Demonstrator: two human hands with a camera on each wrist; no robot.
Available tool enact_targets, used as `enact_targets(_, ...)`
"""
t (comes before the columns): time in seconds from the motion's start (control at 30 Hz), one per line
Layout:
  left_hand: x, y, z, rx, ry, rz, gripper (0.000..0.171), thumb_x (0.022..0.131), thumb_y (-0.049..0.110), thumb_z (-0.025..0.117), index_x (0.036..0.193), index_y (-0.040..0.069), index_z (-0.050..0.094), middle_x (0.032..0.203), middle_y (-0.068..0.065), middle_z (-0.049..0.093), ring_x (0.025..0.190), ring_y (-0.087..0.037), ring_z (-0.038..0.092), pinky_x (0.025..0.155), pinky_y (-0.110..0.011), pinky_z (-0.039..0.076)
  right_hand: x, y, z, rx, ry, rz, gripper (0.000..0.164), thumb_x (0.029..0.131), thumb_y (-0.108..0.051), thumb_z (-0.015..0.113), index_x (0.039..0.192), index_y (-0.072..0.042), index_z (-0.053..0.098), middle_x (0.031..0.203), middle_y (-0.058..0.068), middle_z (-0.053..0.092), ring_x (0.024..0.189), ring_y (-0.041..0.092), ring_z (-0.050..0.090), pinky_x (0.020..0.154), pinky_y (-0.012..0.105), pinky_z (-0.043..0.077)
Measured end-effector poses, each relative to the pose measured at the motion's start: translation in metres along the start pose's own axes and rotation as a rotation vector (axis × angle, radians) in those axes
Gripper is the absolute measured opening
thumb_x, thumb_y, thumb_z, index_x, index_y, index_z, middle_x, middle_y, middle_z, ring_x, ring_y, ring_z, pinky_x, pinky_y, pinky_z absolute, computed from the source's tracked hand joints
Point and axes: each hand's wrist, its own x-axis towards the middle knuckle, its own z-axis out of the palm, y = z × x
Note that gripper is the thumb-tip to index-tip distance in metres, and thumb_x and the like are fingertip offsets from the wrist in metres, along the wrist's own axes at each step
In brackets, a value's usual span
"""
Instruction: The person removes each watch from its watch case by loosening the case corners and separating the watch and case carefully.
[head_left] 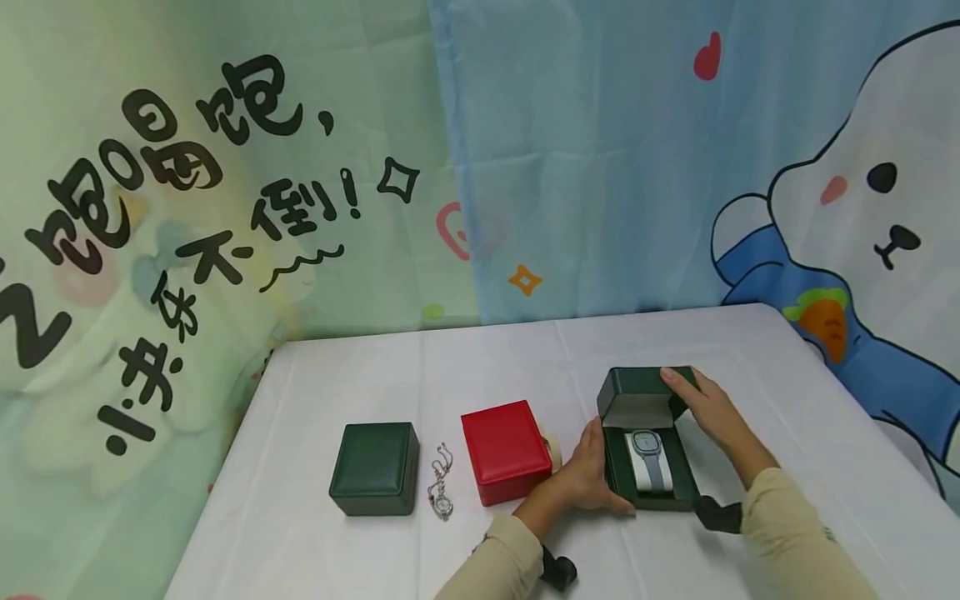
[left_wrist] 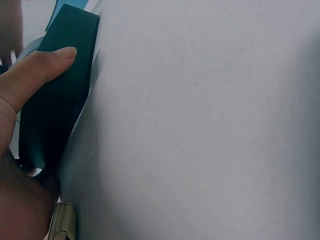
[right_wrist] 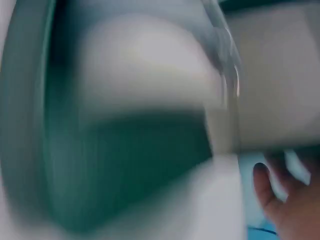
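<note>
A dark green watch box [head_left: 637, 382] stands with its lid raised on the right half of the table. Inside it a grey-blue strapped watch [head_left: 651, 454] wraps a white cushion [head_left: 636, 471]. My left hand [head_left: 585, 477] grips the base's left side, thumb [left_wrist: 50, 64] on its front face in the left wrist view. With my right hand [head_left: 708, 407] I hold the lid's right corner, thumb on its top. In the right wrist view the base's green interior [right_wrist: 130, 170] is blurred, and the right fingers [right_wrist: 267, 190] show beside the lid.
Left of my hands sits a closed red box [head_left: 504, 450], a gold-and-beige item partly hidden behind its right side. A silver chain watch [head_left: 441, 483] lies between it and a closed green box [head_left: 375, 468]. The white-covered table [head_left: 262, 517] meets a printed curtain [head_left: 585, 208] behind.
</note>
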Motion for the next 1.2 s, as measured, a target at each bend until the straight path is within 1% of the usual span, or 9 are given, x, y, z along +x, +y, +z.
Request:
enact_targets(0.07,-0.001,0.001,0.001,-0.003,-0.013,-0.021,0.121,0.066,0.027,0.086,0.152,0.009,0.004,0.158,-0.004,0.013,0.144,-0.019,0.025,0.112,-0.028,0.033,0.002,0.001,0.011,0.11,0.119,0.044,0.079,0.098,-0.054,0.027,0.147,0.008,0.016,0.15,0.037,0.016,0.136,0.055,0.016,0.105,0.069,0.021)
enact_targets(0.13,-0.002,0.001,0.001,-0.001,-0.019,-0.03,0.121,0.066,0.028,0.086,0.152,0.01,0.003,0.159,-0.004,0.012,0.145,-0.019,0.022,0.113,-0.028,0.032,0.004,0.001,0.017,0.16,0.163,0.059,0.08,0.098,-0.054,0.026,0.148,0.007,0.013,0.151,0.035,0.013,0.138,0.053,0.013,0.108,0.068,0.017)
enact_targets(0.33,-0.001,0.002,0.0,0.006,-0.01,-0.04,0.122,0.065,0.029,0.087,0.152,0.011,0.003,0.159,-0.003,0.011,0.145,-0.018,0.022,0.113,-0.028,0.032,0.004,-0.003,0.014,0.137,0.118,0.118,0.087,0.096,-0.058,0.024,0.148,0.006,-0.003,0.153,0.034,-0.001,0.14,0.054,0.003,0.109,0.069,0.013)
enact_targets(0.4,0.0,0.002,-0.001,-0.004,-0.009,-0.036,0.122,0.065,0.028,0.087,0.152,0.011,0.003,0.159,-0.002,0.012,0.145,-0.018,0.022,0.113,-0.028,0.032,0.002,-0.003,0.013,0.127,0.13,0.109,0.085,0.097,-0.057,0.024,0.149,0.006,0.001,0.153,0.034,0.002,0.139,0.054,0.006,0.108,0.068,0.015)
enact_targets(0.6,0.0,0.002,0.0,-0.021,-0.01,-0.031,0.121,0.065,0.027,0.087,0.152,0.011,0.004,0.159,-0.003,0.012,0.145,-0.018,0.022,0.113,-0.029,0.032,-0.019,0.011,0.013,0.06,0.289,-0.086,0.07,0.101,-0.038,0.04,0.147,0.008,0.013,0.148,0.038,0.015,0.135,0.057,0.016,0.103,0.069,0.022)
enact_targets(0.73,-0.001,0.004,0.0,-0.013,-0.009,-0.042,0.12,0.065,0.028,0.087,0.152,0.011,0.005,0.159,-0.002,0.012,0.145,-0.018,0.022,0.113,-0.029,0.033,-0.042,0.028,0.016,0.006,0.388,-0.192,0.093,0.089,-0.024,0.066,0.152,-0.003,0.001,0.157,0.027,0.001,0.141,0.051,0.005,0.103,0.072,0.017)
enact_targets(0.87,0.0,0.003,0.0,-0.02,0.0,-0.046,0.12,0.066,0.028,0.086,0.152,0.013,0.004,0.159,-0.002,0.012,0.145,-0.018,0.023,0.112,-0.029,0.034,-0.059,0.042,0.022,-0.141,0.352,-0.301,0.116,0.073,-0.027,0.08,0.153,-0.015,-0.002,0.16,0.013,-0.005,0.147,0.037,-0.006,0.103,0.074,0.01)
enact_targets(1.03,0.0,0.002,0.002,-0.016,-0.003,-0.045,0.121,0.065,0.028,0.087,0.152,0.013,0.004,0.159,-0.002,0.012,0.144,-0.018,0.024,0.112,-0.029,0.034,-0.065,0.054,0.034,-0.283,0.297,-0.499,0.119,0.06,-0.038,0.085,0.152,-0.009,0.016,0.16,0.007,0.009,0.145,0.002,-0.007,0.103,0.071,0.018)
enact_targets(1.2,-0.002,0.001,0.003,-0.021,-0.002,-0.045,0.12,0.065,0.028,0.086,0.152,0.012,0.005,0.159,-0.002,0.013,0.144,-0.018,0.025,0.111,-0.029,0.035,-0.063,0.061,0.039,-0.364,0.321,-0.519,0.117,0.057,-0.044,0.084,0.152,-0.013,0.022,0.159,-0.004,0.012,0.144,-0.004,-0.002,0.093,0.07,0.03)
